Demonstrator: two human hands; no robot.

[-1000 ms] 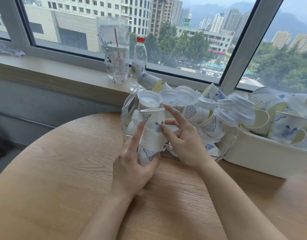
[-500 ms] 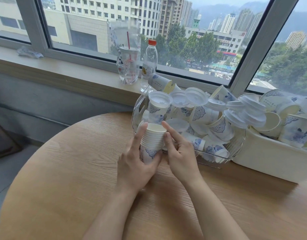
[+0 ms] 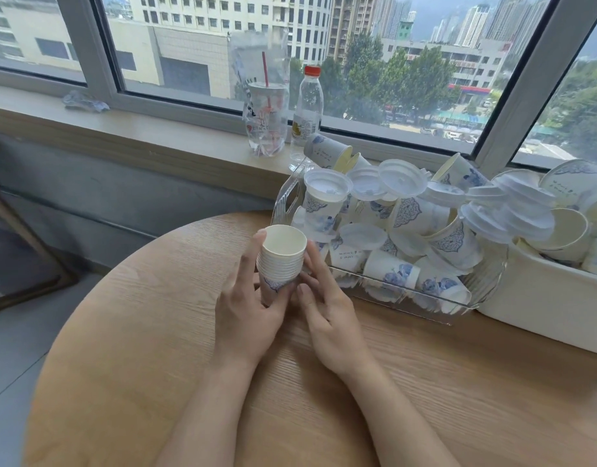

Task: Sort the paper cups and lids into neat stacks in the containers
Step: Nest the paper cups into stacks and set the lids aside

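Since half a second ago, the stack of paper cups (image 3: 282, 261) has come out a little farther from the clear container (image 3: 479, 288) and now sits upright over the round wooden table (image 3: 138, 332), its open mouth turned more toward the viewer so the cream inside shows. A second ago a loose cup stood high on top of the pile; now every cup is pushed fully down and only tight rings of rims show.

Both hands are closed around the stack. The person's left hand (image 3: 246, 315) grips it from the left, thumb wrapped across the lower front and a finger reaching up along the rims. The right hand (image 3: 327, 311) holds it from the right, fingers curled behind and thumb on the lower part.

The stack is white with a blue pattern near the base, about ten rims deep. Whether its bottom touches the table cannot be told.

Just behind and to the right, the clear container holds a jumble of patterned cups lying at all angles, with white lids (image 3: 403, 178) heaped on top. A white container (image 3: 543, 298) beside it holds more cups and a leaning row of lids.

On the windowsill stand a bagged plastic drink cup (image 3: 266, 119) and a water bottle (image 3: 307, 109)
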